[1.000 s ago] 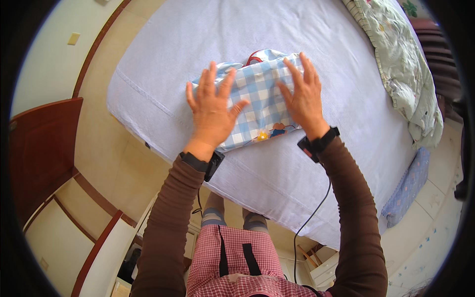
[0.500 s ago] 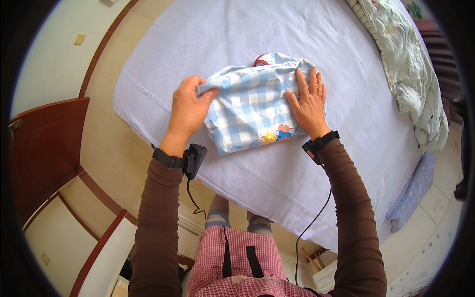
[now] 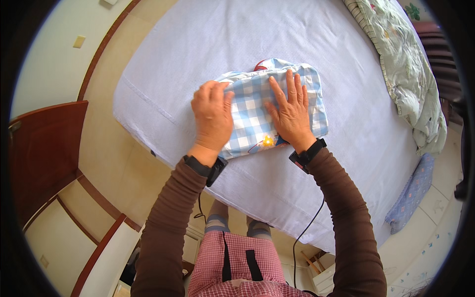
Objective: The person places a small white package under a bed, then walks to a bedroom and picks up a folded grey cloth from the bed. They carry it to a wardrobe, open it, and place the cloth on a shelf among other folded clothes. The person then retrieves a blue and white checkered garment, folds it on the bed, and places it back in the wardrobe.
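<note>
A folded piece of blue-and-white checked cloth (image 3: 251, 106) lies on the bed, with a printed figure and a yellow star along its near edge. Red trim (image 3: 261, 65) shows at its far side; the kind of cloth item cannot be told. My right hand (image 3: 293, 110) rests flat on the cloth, open, fingers stretched forward and thumb apart. At the cloth's left end is my left hand (image 3: 213, 116), its fingers bent and blurred. It covers that end of the cloth, and whether it grips the fabric cannot be seen.
A pale lilac sheet (image 3: 198, 44) covers the bed. A crumpled light green quilt (image 3: 403, 74) lies at the far right, with a blue patterned cushion (image 3: 410, 193) beside the bed. A reddish-brown wooden door (image 3: 47, 153) stands at the left, past a strip of floor.
My left hand has moved right and nearer, from pinching the cloth's upper left corner. My right hand has slid left across the cloth. The cloth's left end is now folded in or covered.
</note>
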Motion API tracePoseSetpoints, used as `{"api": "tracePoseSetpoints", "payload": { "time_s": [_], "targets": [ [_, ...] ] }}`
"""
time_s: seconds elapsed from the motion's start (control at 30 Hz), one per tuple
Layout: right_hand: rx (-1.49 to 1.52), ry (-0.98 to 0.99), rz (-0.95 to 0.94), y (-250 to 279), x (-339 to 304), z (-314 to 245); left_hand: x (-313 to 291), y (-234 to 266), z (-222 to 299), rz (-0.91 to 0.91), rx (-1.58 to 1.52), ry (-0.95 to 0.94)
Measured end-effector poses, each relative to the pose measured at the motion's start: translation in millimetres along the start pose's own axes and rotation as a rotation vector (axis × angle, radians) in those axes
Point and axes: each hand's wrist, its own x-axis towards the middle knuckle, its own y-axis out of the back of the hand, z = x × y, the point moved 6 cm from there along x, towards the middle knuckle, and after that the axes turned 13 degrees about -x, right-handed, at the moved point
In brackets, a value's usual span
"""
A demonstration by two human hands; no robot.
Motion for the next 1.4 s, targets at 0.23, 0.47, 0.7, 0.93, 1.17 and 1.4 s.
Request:
{"api": "tracePoseSetpoints", "payload": {
  "time_s": [0.23,0.47,0.7,0.93,1.17,1.4],
  "targets": [
    [0.023,0.015,-0.012,-25,-16,2,32,-6,-37,-0.257,-0.096,0.086],
    [-0.002,-0.014,-0.022,-29,-13,8,26,-23,-38,-0.460,0.169,0.003],
    [-0.097,-0.134,0.032,-28,3,39,35,-18,-70,-0.254,0.214,0.082],
    [-0.119,-0.121,-0.062,-41,16,42,37,-26,-43,-0.280,0.240,-0.032],
    [0.138,-0.407,0.390,36,-49,46,54,-96,-29,-0.607,0.086,0.196],
    [1.811,-1.246,0.110,-39,-142,-27,56,-119,-46,-0.686,0.091,0.255]
  ]
}}
